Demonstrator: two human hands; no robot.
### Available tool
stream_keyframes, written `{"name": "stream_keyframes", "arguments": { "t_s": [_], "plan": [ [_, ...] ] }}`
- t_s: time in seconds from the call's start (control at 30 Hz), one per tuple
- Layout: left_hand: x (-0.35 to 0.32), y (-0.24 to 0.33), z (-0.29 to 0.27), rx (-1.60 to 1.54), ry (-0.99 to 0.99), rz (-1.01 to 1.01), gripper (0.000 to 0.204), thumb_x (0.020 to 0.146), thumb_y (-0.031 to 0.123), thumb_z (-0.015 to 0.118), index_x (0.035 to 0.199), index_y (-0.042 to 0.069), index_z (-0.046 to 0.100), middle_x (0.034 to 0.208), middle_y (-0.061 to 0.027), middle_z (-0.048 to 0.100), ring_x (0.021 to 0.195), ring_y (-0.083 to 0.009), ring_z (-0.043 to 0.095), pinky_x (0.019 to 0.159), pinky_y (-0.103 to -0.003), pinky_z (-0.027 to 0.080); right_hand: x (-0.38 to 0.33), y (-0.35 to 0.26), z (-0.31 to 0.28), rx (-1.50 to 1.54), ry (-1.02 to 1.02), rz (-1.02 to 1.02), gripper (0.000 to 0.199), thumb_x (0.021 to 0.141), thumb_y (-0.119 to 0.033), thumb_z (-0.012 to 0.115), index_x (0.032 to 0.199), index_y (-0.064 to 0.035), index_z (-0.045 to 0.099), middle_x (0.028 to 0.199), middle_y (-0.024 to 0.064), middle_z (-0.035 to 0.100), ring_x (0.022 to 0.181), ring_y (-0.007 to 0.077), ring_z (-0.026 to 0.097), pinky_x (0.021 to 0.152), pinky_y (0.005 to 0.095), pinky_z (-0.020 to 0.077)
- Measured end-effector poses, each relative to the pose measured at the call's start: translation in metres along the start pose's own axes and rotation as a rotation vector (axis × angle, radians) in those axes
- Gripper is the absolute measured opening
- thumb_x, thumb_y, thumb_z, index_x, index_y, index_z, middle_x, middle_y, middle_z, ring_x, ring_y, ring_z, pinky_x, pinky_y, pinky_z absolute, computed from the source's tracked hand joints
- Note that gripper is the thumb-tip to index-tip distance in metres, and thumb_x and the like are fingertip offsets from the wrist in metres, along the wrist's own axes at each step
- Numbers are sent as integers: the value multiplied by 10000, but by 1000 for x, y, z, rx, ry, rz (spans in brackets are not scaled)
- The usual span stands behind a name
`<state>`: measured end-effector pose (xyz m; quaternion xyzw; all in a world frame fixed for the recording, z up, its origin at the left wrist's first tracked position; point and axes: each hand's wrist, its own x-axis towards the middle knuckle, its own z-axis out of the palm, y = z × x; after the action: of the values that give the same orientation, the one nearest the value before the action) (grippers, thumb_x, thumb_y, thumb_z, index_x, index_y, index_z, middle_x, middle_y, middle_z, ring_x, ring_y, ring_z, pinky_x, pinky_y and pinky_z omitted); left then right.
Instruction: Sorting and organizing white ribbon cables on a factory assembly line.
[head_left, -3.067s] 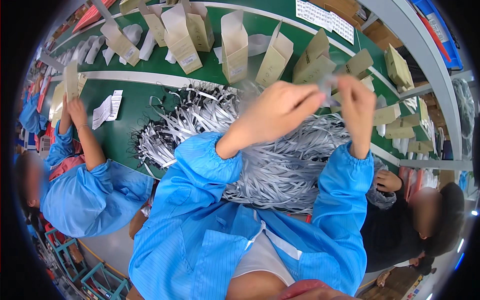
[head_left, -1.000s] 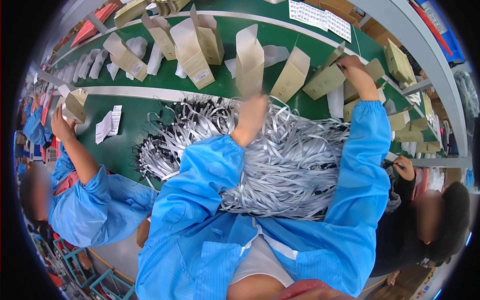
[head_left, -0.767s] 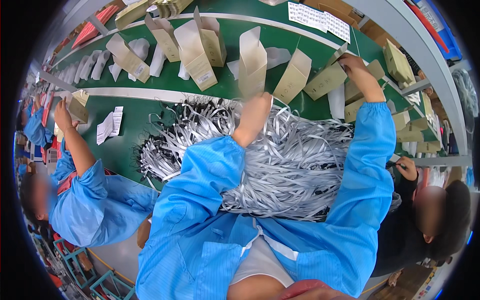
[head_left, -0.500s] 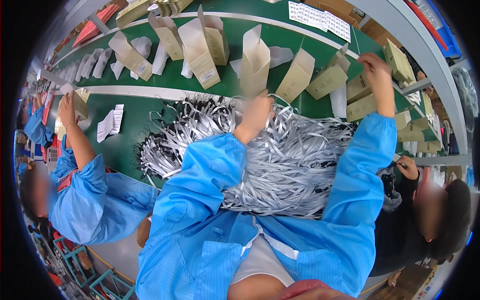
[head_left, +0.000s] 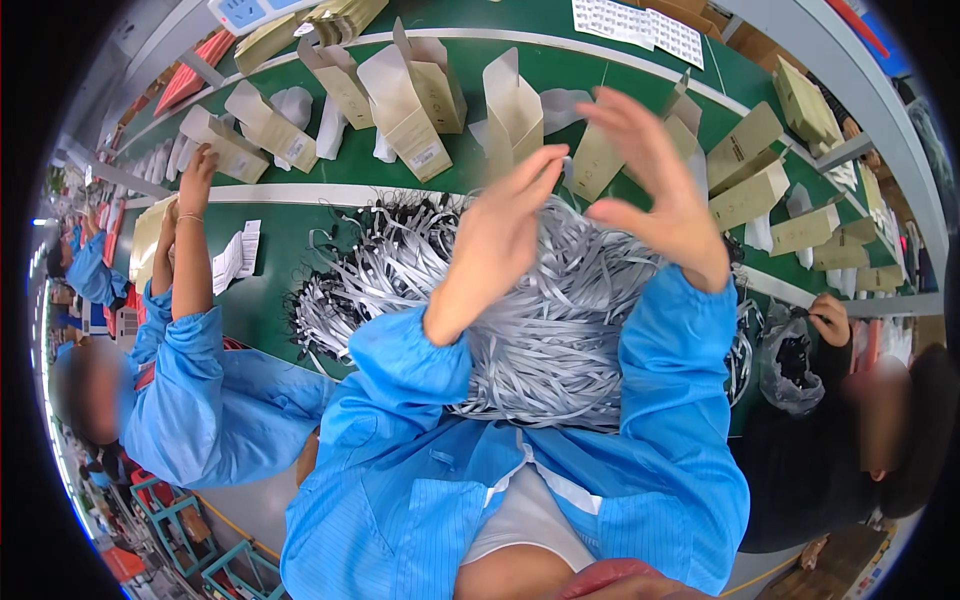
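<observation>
My left hand (head_left: 497, 243) and my right hand (head_left: 655, 190) are raised side by side above a big heap of grey flat cords (head_left: 560, 330), fingers stretched and spread. I see nothing in either hand. Both sleeves are light blue. Behind the hands, open tan cardboard boxes (head_left: 515, 110) stand on the green belt (head_left: 300, 215); one box (head_left: 597, 160) shows in the gap between my hands. The hands hide part of the heap and the boxes.
A person in a blue coat on the left reaches a hand (head_left: 195, 170) up to tan boxes (head_left: 240, 135). White paper slips (head_left: 235, 260) lie near that arm. On the right, a person in dark clothes holds a plastic bag (head_left: 790, 360). More boxes (head_left: 745, 170) line the belt's right side.
My right hand has come back from the box at the far right, and my left hand has lifted off the heap. Both now hover together, closer to the camera.
</observation>
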<state>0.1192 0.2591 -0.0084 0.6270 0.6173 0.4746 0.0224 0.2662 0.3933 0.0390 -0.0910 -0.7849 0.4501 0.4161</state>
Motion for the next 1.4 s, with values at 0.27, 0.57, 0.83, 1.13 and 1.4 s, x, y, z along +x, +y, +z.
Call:
{"name": "stream_keyframes", "arguments": {
  "t_s": [0.27, 0.57, 0.83, 1.13, 1.4],
  "plan": [
    [-1, 61, -81, -70, 748, 26, 447, 878, 8, 468, 1299, -64, 599, 1381, -176, 567, 627, -53, 498, 499, -182, 316, 15, -2, -9, 308, -1045, 456, 266, 992, -257, 599, 1061, -1, 614, 1080, 137, 627, 980, 171, 596, 831, 300, 467],
    [-9, 25, -86, -29, -162, -224, 240, 828, 6, 507, 988, -33, 681, 1075, -105, 709, 914, -154, 599, 854, -303, 405, -7, -26, -11, 224, 179, -98, 354, 1067, -251, 403, 845, -9, 536, 850, 78, 597, 767, 145, 556, 719, 285, 436],
    [3, 13, 23, -1243, -740, -221, 216, 967, 197, 615, 1017, -7, 564, 841, -38, 586, 823, -144, 595, 776, -308, 464, -27, -36, -4, 1217, 152, 190, 393, 1060, -447, 411, 1130, -84, 545, 636, -28, 331, 551, 56, 335, 497, 235, 292],
    [31, 49, -33, -1031, -551, -348, 377, 1041, 318, 525, 836, 17, 624, 629, 56, 484, 567, -19, 378, 503, -231, 297, -30, -52, -9, 193, 152, 178, 826, 788, -593, 752, 1324, -30, 473, 747, -38, 406, 643, 51, 397, 579, 194, 318],
    [46, 46, -34, -1160, -36, -353, 376, 1043, 349, 516, 871, 35, 629, 723, 47, 516, 648, -40, 431, 577, -235, 348, -16, -11, 29, 389, -471, 400, 403, 894, -303, 723, 1125, 8, 614, 988, 33, 580, 897, 77, 516, 769, 194, 401]
  ]
}}
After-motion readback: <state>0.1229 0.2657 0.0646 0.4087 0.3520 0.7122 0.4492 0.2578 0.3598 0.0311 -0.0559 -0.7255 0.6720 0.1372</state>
